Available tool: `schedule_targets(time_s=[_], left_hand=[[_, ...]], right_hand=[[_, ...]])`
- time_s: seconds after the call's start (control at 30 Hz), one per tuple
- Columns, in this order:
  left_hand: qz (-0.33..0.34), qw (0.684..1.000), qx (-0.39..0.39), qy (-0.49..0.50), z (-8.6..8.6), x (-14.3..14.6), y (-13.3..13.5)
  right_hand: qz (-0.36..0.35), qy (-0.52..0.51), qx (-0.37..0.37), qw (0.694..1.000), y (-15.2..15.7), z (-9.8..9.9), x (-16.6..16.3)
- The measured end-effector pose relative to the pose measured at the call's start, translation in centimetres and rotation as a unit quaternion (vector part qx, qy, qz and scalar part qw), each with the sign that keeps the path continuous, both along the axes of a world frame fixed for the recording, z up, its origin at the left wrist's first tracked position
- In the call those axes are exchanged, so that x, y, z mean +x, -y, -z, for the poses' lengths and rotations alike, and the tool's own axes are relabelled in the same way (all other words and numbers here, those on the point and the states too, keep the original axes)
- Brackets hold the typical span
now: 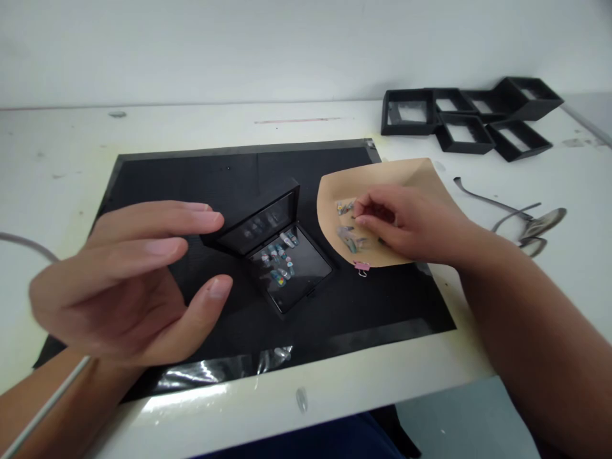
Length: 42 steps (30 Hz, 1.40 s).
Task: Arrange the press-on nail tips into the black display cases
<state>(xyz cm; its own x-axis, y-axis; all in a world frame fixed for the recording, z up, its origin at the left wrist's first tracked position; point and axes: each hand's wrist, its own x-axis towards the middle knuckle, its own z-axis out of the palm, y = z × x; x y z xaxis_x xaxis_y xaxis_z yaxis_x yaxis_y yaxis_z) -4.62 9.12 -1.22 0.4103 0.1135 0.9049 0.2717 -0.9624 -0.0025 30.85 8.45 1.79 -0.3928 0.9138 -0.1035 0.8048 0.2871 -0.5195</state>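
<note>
My left hand (129, 287) is raised left of a small black hinged case (310, 274), fingers apart and holding nothing. The case lies with its mirrored lid (258, 220) up, and several decorated press-on nails (282, 255) rest inside. To its right, my right hand (415, 223) is over a tan sheet (382, 175), thumb and forefinger pinched together. Whatever sits between those fingertips is too small to make out. Several more press-on nails (348, 237) lie on the sheet beside the fingertips. A pink binder clip (362, 266) grips the sheet's near edge.
A black mat (191, 172) lies under the case on the white table (57, 166). Several black open frames (408, 111) stand at the back right, with eyeglasses (530, 226) nearer. One clear nail (301, 400) is at the front edge. A cable (52, 401) crosses my left wrist.
</note>
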Motion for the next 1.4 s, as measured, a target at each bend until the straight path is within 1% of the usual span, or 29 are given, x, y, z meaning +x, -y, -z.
schedule_targets(time_s=[0.2,0.3,0.37,0.43,0.5,0.63,0.77,1.03,1.1,1.17,1.27,1.33,1.4], left_hand=[[0.053,0.998,0.010,-0.030,-0.2,-0.5,-0.6],[0.051,0.998,0.013,-0.031,0.0,-0.6,-0.7],[0.032,0.999,0.003,-0.025,0.1,-0.4,-0.4],[0.017,1.000,-0.011,-0.009,0.1,-0.1,-0.1],[0.007,1.000,-0.025,0.008,0.2,0.1,0.1],[0.006,1.000,-0.028,0.007,0.2,0.3,0.2],[-0.006,0.999,-0.033,0.008,0.2,0.4,0.3],[0.016,0.998,-0.056,0.015,0.0,0.6,0.8],[0.021,0.998,-0.048,0.018,0.0,0.6,0.8],[0.007,0.999,-0.050,0.015,-0.1,0.7,0.9],[-0.022,0.999,-0.050,0.000,-0.4,0.9,1.3],[-0.039,0.997,-0.062,-0.018,-0.7,1.0,1.6],[-0.054,0.995,-0.080,-0.035,-0.9,1.1,1.8]], right_hand=[[0.063,-0.069,0.019,0.995,0.3,-1.0,1.4],[0.086,-0.065,0.034,0.994,0.3,-1.5,2.0],[0.093,-0.031,0.031,0.995,0.2,-1.6,2.2],[0.090,0.000,0.022,0.996,0.1,-1.5,2.2],[0.082,0.009,0.009,0.997,0.0,-1.1,2.0],[0.064,0.020,-0.003,0.998,-0.3,-0.1,1.3],[0.064,0.025,0.014,0.998,-0.4,0.4,0.8],[0.040,0.055,0.035,0.997,-0.8,0.6,0.9],[0.054,0.028,0.037,0.997,-0.7,0.5,1.0],[0.077,-0.020,0.042,0.996,-0.3,0.1,1.0],[0.101,-0.122,0.038,0.987,0.5,-0.8,0.9],[0.100,-0.217,0.013,0.971,1.2,-1.4,0.5],[0.095,-0.307,-0.019,0.947,1.9,-2.1,-0.3]])
